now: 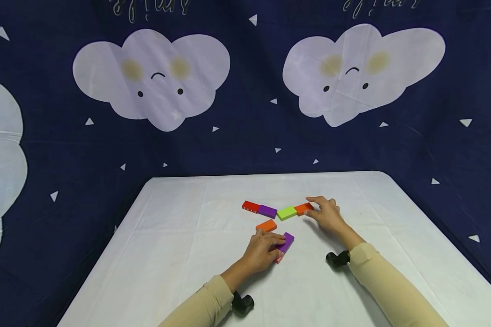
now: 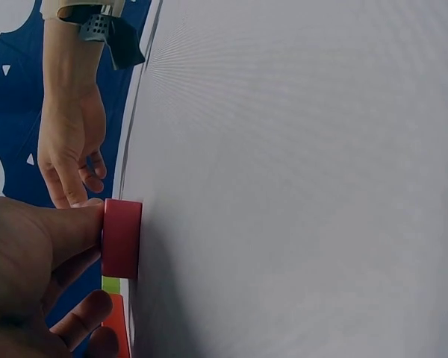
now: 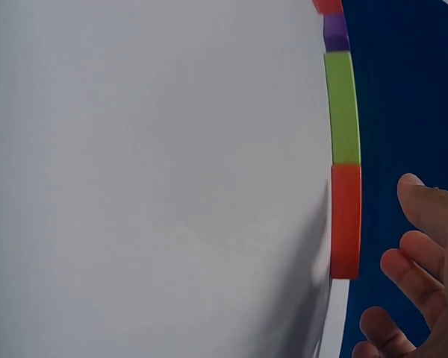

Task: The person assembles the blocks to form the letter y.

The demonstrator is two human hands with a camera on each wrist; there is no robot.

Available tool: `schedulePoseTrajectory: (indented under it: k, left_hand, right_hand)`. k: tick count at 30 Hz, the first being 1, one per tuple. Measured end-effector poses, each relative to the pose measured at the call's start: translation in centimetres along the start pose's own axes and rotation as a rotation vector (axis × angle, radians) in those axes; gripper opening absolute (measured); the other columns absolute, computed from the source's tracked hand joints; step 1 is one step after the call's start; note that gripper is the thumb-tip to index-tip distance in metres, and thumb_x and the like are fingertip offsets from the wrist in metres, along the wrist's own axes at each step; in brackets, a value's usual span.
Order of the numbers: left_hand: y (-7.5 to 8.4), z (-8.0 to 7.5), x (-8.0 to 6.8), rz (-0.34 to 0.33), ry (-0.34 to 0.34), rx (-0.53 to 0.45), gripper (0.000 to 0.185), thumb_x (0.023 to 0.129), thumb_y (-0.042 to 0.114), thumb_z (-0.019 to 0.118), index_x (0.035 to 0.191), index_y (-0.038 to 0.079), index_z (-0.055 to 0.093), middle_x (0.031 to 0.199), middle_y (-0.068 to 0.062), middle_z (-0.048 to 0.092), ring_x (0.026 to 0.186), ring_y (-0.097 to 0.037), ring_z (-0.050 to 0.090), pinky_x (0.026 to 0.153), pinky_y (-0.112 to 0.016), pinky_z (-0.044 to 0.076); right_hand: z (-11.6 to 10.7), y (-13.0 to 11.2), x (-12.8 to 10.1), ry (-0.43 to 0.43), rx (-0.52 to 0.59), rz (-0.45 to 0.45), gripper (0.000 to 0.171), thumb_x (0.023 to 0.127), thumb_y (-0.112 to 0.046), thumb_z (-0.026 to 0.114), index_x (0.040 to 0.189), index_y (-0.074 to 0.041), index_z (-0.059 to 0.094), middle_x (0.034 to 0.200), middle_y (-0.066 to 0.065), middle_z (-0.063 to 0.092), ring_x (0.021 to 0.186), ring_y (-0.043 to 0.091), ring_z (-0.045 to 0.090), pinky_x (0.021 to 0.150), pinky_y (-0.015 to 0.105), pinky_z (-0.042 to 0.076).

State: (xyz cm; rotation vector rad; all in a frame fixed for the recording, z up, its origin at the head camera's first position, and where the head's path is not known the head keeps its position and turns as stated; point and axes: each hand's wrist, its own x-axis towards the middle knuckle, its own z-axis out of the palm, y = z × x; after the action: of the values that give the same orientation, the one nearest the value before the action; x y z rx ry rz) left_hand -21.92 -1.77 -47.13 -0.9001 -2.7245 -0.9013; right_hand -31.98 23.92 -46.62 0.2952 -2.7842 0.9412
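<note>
My left hand (image 1: 263, 250) lies over a purple block (image 1: 287, 240) and a pink block (image 1: 279, 257) set end to end on the table. In the left wrist view its thumb rests on the pink block (image 2: 122, 239), the other fingers curled nearby. An orange block (image 1: 266, 225) lies just beyond that hand. My right hand (image 1: 326, 215) has thumb and forefinger spread around the far end of a red-orange block (image 1: 303, 209). The right wrist view shows its fingers apart from that block (image 3: 346, 222). A lime green block (image 1: 287, 213) adjoins the red-orange one.
Beyond the left hand, a red block (image 1: 250, 207) with white dots on its side meets another purple block (image 1: 267, 211), whose end is close to the lime one. A white cloth covers the table (image 1: 180, 254). Behind hangs a dark blue cloud-print curtain (image 1: 253, 150).
</note>
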Motion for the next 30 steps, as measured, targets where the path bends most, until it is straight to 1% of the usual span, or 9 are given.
schedulePoseTrajectory:
  k: [4, 10, 21, 26, 30]
  left_hand:
    - [0.0, 0.0, 0.0, 0.0, 0.003, -0.003, 0.029, 0.083, 0.019, 0.069, 0.111, 0.013, 0.071, 0.119, 0.006, 0.067, 0.098, -0.013, 0.05, 0.082, -0.025, 0.034]
    - [0.1, -0.1, 0.0, -0.007, 0.002, -0.003, 0.029, 0.084, 0.02, 0.068, 0.112, 0.013, 0.071, 0.12, 0.007, 0.067, 0.097, -0.013, 0.05, 0.08, -0.023, 0.033]
    - [0.1, -0.1, -0.1, -0.027, -0.011, -0.013, 0.029, 0.084, 0.019, 0.068, 0.113, 0.013, 0.07, 0.121, 0.007, 0.066, 0.097, -0.012, 0.048, 0.08, -0.023, 0.032]
    - [0.0, -0.1, -0.1, -0.027, -0.016, -0.009, 0.03, 0.084, 0.019, 0.068, 0.113, 0.014, 0.07, 0.121, 0.007, 0.066, 0.097, -0.012, 0.048, 0.08, -0.023, 0.032]
    - [0.0, 0.0, -0.1, -0.022, -0.016, -0.017, 0.03, 0.085, 0.019, 0.068, 0.114, 0.013, 0.07, 0.121, 0.007, 0.066, 0.098, -0.013, 0.049, 0.079, -0.023, 0.032]
  right_hand:
    - [-0.1, 0.5, 0.5, -0.024, -0.007, 0.022, 0.052, 0.083, -0.027, 0.069, 0.13, -0.011, 0.057, 0.134, 0.019, 0.053, 0.1, 0.035, 0.042, 0.08, 0.044, 0.027]
    - [-0.2, 0.9, 1.0, -0.068, -0.015, 0.052, 0.052, 0.083, -0.029, 0.068, 0.131, -0.012, 0.055, 0.137, 0.019, 0.051, 0.108, 0.039, 0.04, 0.083, 0.047, 0.026]
    - [-0.2, 1.3, 1.3, -0.102, -0.023, 0.057, 0.049, 0.084, -0.026, 0.068, 0.129, -0.012, 0.057, 0.138, 0.019, 0.05, 0.11, 0.041, 0.041, 0.083, 0.047, 0.026]
    - [-0.1, 1.3, 1.5, -0.123, -0.012, 0.041, 0.047, 0.084, -0.023, 0.067, 0.128, -0.012, 0.058, 0.138, 0.02, 0.05, 0.108, 0.04, 0.042, 0.082, 0.046, 0.026]
    - [0.0, 1.4, 1.7, -0.136, -0.003, 0.029, 0.045, 0.085, -0.021, 0.067, 0.128, -0.011, 0.058, 0.138, 0.021, 0.05, 0.107, 0.04, 0.043, 0.082, 0.047, 0.027]
